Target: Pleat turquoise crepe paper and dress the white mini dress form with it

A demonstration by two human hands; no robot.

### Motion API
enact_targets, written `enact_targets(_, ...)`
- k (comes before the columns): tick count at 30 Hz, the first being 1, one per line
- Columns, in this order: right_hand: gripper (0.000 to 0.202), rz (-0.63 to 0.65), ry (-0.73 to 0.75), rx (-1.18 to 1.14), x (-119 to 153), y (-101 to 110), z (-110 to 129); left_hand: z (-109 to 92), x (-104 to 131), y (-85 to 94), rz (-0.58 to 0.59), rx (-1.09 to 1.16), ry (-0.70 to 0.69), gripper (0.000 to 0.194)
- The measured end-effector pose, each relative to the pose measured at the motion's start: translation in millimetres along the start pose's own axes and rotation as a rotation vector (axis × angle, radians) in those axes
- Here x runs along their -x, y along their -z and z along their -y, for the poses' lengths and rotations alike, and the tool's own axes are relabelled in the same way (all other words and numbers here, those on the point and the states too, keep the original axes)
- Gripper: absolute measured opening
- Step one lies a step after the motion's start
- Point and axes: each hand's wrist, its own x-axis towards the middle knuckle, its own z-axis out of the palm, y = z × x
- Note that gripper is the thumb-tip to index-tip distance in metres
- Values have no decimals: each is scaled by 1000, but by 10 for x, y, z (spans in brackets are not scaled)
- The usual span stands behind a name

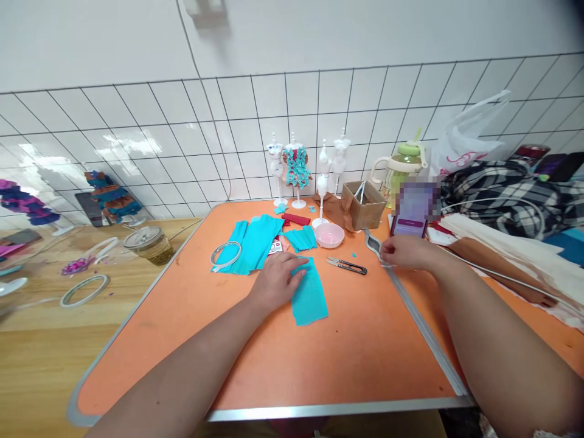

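A flat, rectangular piece of crinkled turquoise material (311, 298) lies on the orange-topped, metal-edged desk (255, 365), partly under the left hand (275, 281). That hand is loosely open, fingers slightly bent, gripping nothing, perhaps resting there to steady the piece. The right hand (404, 252) is curled beside the metal seam, before an upright purple-screened phone (410, 226), probably propped for easy viewing; whether its fingers pinch anything, I cannot tell. Black-handled metal thread snips (347, 266) lie between the hands, conveniently reachable. A white tape ring (225, 266) rests on larger turquoise sheets (260, 243), possibly weighing them down.
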Motion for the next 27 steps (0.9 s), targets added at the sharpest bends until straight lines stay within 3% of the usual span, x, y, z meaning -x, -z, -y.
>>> enact_targets(4, 17, 72, -36, -19, 3, -12, -195, 10, -7, -24, -38, 57, 19, 24)
enact_targets(10, 41, 151, -93, 25, -35, -43, -163, -6, -4, -52, -37, 83, 41, 24)
enact_targets(16, 22, 100, 11, 88, -6, -55, -76, -64, 7, -18, -48, 100, 64, 21)
enact_targets(20, 21, -172, 224, 94, 118, 3, 247, -118, 25, -3, -64, 124, 71, 24)
enact_targets(23, 18, -310, 496, -10, 277, -32, 648, -200, 43, 25, -56, 124, 55, 30)
enact_targets(25, 19, -323, 680, -37, 383, -112, 905, -267, 55, 56, -29, 95, 34, 31)
enact_targets(27, 22, -340, 737, -67, 459, -212, 1099, -327, 63, 87, 2, 49, 10, 29)
